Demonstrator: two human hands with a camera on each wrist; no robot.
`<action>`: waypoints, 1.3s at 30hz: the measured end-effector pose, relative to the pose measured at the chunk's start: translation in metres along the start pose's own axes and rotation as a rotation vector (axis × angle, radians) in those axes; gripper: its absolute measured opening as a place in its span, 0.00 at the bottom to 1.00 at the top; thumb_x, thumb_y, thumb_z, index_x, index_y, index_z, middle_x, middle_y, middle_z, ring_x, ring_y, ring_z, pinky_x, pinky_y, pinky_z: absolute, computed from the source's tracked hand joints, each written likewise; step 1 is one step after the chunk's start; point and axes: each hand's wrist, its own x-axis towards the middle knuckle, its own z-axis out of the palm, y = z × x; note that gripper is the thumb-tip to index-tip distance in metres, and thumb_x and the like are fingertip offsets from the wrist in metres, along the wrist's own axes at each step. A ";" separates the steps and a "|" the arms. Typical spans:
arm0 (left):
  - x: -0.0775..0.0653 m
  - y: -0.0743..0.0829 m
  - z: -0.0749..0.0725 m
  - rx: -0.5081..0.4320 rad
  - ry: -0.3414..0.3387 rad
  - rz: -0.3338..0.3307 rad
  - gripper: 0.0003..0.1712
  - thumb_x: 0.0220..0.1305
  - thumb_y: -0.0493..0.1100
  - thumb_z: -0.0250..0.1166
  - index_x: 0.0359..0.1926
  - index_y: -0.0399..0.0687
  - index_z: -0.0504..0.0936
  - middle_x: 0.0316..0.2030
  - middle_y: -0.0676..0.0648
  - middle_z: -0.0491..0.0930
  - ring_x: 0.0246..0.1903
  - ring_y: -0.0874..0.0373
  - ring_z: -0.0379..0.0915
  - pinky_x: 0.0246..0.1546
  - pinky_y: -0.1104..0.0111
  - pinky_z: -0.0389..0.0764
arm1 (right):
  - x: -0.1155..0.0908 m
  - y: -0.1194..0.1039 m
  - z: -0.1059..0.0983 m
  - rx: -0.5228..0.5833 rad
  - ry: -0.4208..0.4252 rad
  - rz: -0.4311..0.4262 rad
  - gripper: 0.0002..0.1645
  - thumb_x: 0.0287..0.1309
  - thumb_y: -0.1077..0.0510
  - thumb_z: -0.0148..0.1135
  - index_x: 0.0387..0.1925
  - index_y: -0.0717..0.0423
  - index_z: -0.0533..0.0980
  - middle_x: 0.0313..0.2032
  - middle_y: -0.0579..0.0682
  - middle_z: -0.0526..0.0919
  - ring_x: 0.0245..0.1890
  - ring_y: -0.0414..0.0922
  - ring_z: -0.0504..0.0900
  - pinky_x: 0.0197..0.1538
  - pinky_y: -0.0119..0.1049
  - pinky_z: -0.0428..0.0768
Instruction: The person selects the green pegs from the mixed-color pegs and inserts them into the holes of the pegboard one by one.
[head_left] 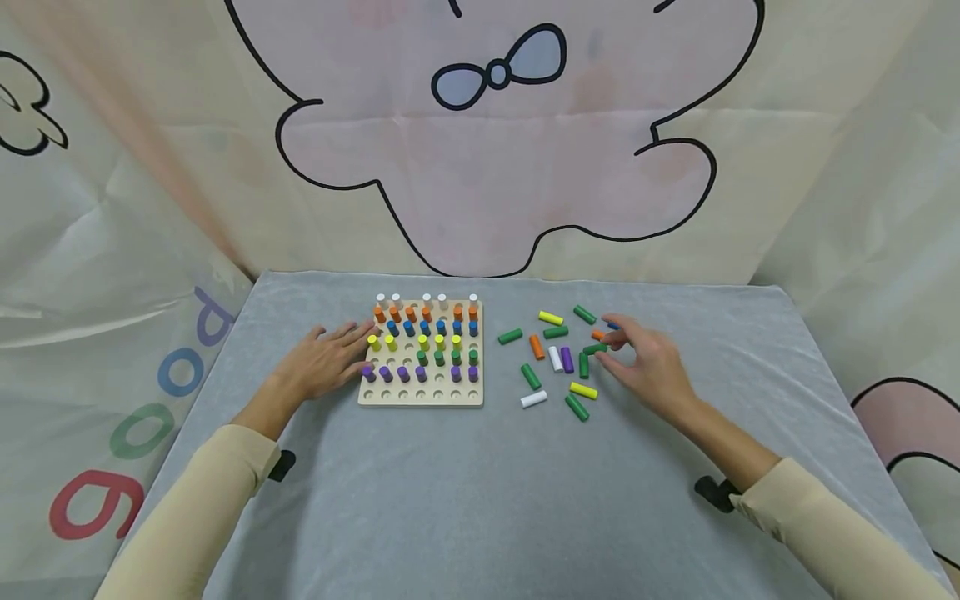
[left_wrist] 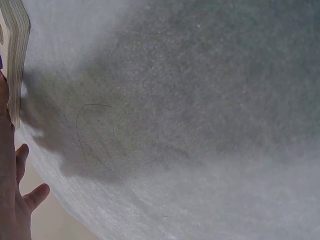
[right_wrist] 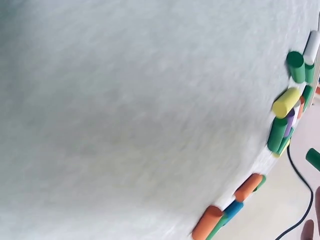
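Note:
A wooden pegboard (head_left: pixel 422 398) stands left of centre on the cloth, with rows of white, orange, blue, yellow, green and purple pegs. My left hand (head_left: pixel 322 363) rests against its left edge, fingers extended; in the left wrist view the hand (left_wrist: pixel 12 185) touches the board's side (left_wrist: pixel 20 55). To the right, my right hand (head_left: pixel 651 367) pinches a green peg (head_left: pixel 595 349) between thumb and fingertips, above the loose pegs. The right wrist view has this green peg (right_wrist: pixel 313 159) raised off the table at the image edge, with only fingertips showing.
Loose pegs lie scattered right of the board, among them a yellow peg (head_left: pixel 583 390), a white peg (head_left: pixel 534 400), a purple peg (head_left: pixel 567 360) and several green ones. A grey-blue cloth (head_left: pixel 480 500) covers the table. A printed curtain (head_left: pixel 495 167) hangs behind.

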 end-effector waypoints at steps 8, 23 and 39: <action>-0.001 0.001 -0.002 -0.015 -0.013 -0.009 0.39 0.76 0.61 0.46 0.78 0.44 0.53 0.77 0.41 0.50 0.74 0.39 0.49 0.65 0.36 0.57 | 0.009 -0.017 0.012 0.060 0.062 -0.111 0.40 0.40 0.67 0.81 0.59 0.61 0.74 0.34 0.52 0.89 0.33 0.49 0.82 0.39 0.46 0.73; 0.000 0.000 -0.002 -0.001 0.006 -0.001 0.39 0.76 0.61 0.48 0.77 0.44 0.56 0.77 0.41 0.51 0.73 0.38 0.51 0.64 0.35 0.59 | 0.024 -0.055 0.047 0.126 0.001 -0.284 0.38 0.43 0.62 0.81 0.59 0.61 0.75 0.33 0.49 0.88 0.31 0.45 0.81 0.36 0.40 0.78; -0.001 0.001 -0.004 0.001 0.006 -0.003 0.38 0.76 0.60 0.48 0.77 0.44 0.57 0.76 0.41 0.52 0.73 0.39 0.51 0.64 0.36 0.59 | 0.029 -0.093 0.073 0.130 -0.118 -0.309 0.37 0.45 0.59 0.81 0.58 0.59 0.76 0.35 0.47 0.87 0.37 0.42 0.85 0.46 0.42 0.81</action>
